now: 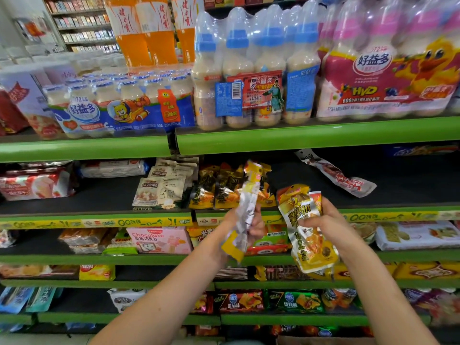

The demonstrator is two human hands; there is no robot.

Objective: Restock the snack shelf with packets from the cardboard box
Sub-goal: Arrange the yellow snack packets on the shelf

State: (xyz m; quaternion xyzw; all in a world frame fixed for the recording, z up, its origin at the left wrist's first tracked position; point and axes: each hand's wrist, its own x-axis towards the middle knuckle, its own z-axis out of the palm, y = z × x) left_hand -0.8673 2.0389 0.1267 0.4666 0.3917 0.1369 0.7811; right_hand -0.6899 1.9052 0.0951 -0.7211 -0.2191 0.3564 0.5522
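Holding a packet in each hand, I stand facing the snack shelf (99,221) with its green, yellow-stickered edge. My left hand (251,226) grips a long silver and yellow packet (245,209) around its middle; I see it edge-on and crumpled, so its print is unreadable, and most of my fingers are hidden behind the foil. My right hand (323,221) clutches a small bunch of yellow packets (307,232) near their tops; the front one shows a cartoon figure and large characters, while the ones behind it are covered, so I cannot count them. Both packets hang in the air in front of the shelf, not touching it. On the shelf behind them stands a row of dark yellow packets (219,188), partly blocked by what I hold, with beige pouches (161,189) just beside them to the left. A red and white packet (334,174) lies tilted farther right. The cardboard box is barely visible, only a brown strip (323,341) cut off at the bottom edge.
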